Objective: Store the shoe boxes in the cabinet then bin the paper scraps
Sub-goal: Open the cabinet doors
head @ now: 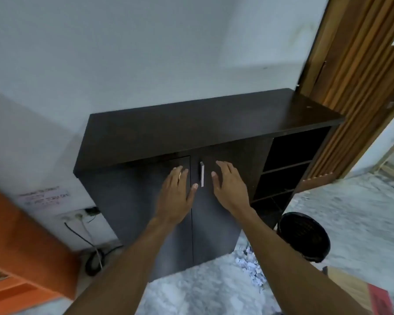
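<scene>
A pale wall (pixel 146 42) meets a mottled grey floor (pixel 362 212), with a slatted wooden door (pixel 350 87) right and orange furniture (pixel 21 235) left.

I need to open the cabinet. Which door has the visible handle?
The right door, under the right hand: the silver handle sits by its inner edge. The left door shows none.

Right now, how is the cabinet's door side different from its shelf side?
The door side is shut; the shelf side is open and dark. The door side is wider than the shelf side. The left hand and right hand rest on the door side, not the shelf side. Both share one dark top.
</scene>
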